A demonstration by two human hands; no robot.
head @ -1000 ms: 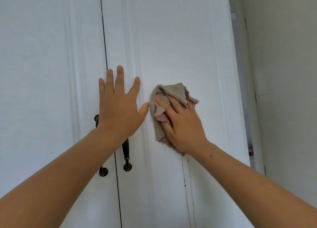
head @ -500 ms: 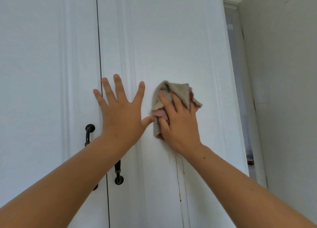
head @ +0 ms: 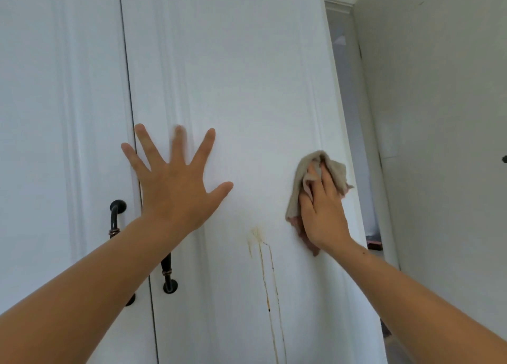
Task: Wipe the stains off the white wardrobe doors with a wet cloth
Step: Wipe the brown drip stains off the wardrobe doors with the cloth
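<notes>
2 dark handles (head: 167,273) flank the gap between the left door (head: 55,116) and the right door (head: 247,75). The left hand (head: 175,188) lies flat by the right door's left edge, grip wide open, holding nothing. Brown stains (head: 264,267) drip down mid-door. Near its right edge, the right hand (head: 323,215) presses a crumpled cloth (head: 297,188) against it, grip closed around the cloth.

The wardrobe doors (head: 247,89) are painted white, smooth, with a faint satin sheen over moulded panels. The cloth (head: 294,199) is soft, crumpled fabric, beige with a pinkish side. The handles (head: 115,217) look like dark glossy metal with coppery rings. The wall (head: 439,116) is matt white.
</notes>
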